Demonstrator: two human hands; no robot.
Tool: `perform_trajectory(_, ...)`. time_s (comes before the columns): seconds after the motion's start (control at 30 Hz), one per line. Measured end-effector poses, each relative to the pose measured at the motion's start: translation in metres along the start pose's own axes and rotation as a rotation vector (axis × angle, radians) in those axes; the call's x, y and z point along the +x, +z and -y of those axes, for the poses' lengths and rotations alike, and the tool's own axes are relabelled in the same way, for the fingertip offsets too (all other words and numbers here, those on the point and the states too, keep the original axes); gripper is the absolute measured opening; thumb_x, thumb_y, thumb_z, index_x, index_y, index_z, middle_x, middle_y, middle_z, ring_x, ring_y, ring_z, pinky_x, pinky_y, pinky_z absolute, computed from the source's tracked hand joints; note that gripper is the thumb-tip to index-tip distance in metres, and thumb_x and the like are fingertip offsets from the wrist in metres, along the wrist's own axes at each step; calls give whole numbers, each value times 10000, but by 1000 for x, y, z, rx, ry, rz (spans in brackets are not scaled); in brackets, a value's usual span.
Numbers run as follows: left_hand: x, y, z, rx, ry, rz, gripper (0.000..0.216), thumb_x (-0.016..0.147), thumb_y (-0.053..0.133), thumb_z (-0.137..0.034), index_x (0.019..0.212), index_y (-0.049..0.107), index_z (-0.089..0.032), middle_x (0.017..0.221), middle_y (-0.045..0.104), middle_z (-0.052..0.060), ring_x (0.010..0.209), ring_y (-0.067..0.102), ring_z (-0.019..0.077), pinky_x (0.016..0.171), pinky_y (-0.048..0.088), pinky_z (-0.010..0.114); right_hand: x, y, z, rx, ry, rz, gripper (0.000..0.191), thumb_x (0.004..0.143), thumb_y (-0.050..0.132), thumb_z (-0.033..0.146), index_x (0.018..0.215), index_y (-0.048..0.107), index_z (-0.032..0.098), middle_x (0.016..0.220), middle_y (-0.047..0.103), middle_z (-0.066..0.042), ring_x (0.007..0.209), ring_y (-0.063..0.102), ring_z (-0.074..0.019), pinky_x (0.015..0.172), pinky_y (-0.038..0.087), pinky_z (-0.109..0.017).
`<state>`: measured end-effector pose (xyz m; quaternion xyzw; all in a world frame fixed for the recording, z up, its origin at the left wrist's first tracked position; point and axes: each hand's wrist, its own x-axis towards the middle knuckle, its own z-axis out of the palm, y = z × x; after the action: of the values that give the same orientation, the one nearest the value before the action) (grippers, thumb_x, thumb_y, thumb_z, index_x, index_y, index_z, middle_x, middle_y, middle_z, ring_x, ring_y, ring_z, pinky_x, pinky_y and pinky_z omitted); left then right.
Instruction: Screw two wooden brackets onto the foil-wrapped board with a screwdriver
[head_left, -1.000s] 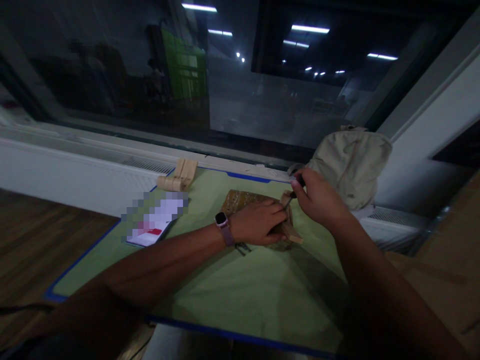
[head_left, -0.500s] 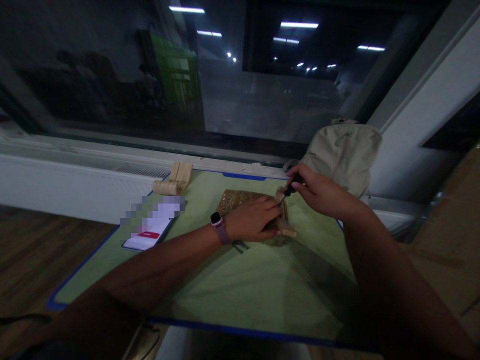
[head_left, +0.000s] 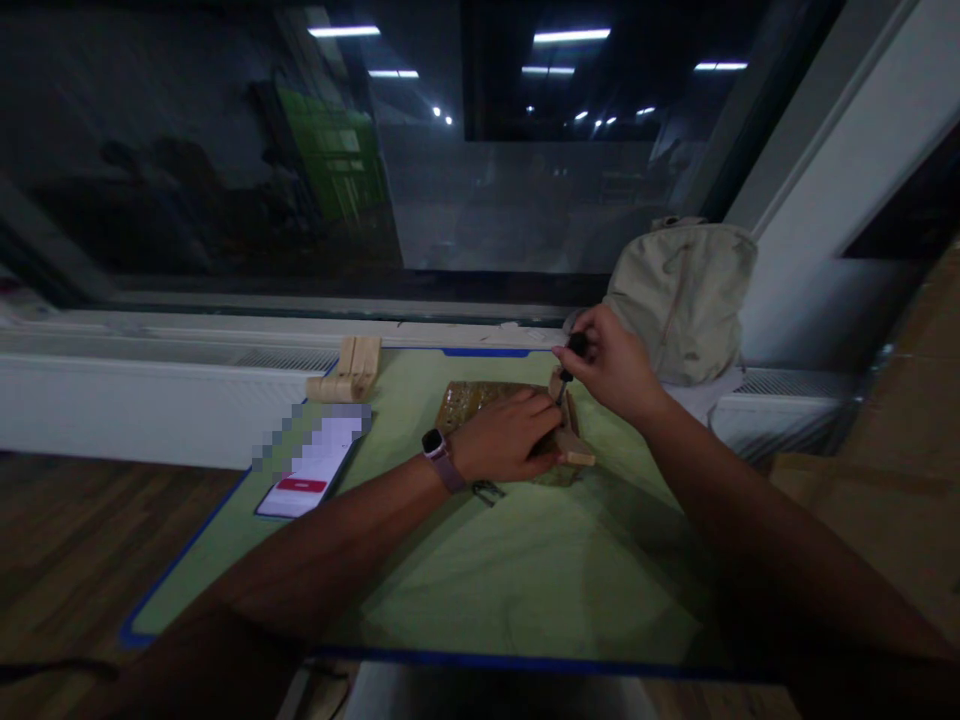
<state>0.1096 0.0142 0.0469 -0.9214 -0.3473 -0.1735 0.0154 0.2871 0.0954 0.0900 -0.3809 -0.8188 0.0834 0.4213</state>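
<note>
My left hand [head_left: 508,436] lies closed over a small wooden piece [head_left: 574,452] on a brownish board [head_left: 471,402], pressing it down on the green mat [head_left: 480,560]. A watch sits on that wrist. My right hand [head_left: 611,362] is closed round the black handle of a thin tool, likely a small screwdriver [head_left: 571,356]. The tool's tip points down at the top of the wooden piece, just past my left fingertips.
A phone [head_left: 311,466] lies on the mat's left part. A wooden stand [head_left: 349,370] rests at the mat's back edge by the radiator. A beige bag [head_left: 686,295] sits at the right against the dark window. Wooden floor lies left of the mat.
My right hand has risen and drawn slightly left with the tool. My left hand keeps its hold on the wooden piece. The view has shifted, so everything sits a little lower left.
</note>
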Motion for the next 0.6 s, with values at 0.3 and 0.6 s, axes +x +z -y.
perform_trajectory(0.3, 0, 2, 0, -9, -1, -18, 346, 928, 536, -430, 1101, 566, -132, 1129, 581, 145, 1078, 515, 287, 987, 440, 439, -1, -11, 11, -91, -136, 127, 147, 872, 574, 286, 993, 569, 203, 886, 687, -93, 751, 643, -245, 682, 459, -353)
perform_trajectory(0.6, 1, 1, 0, -4, -9, -7, 318, 908, 566, -399, 1090, 554, -139, 1102, 583, 130, 1071, 522, 282, 978, 449, 429, 3, -18, 5, -12, -204, 134, 129, 850, 644, 284, 946, 592, 214, 836, 634, -35, 699, 553, -187, 653, 425, -302)
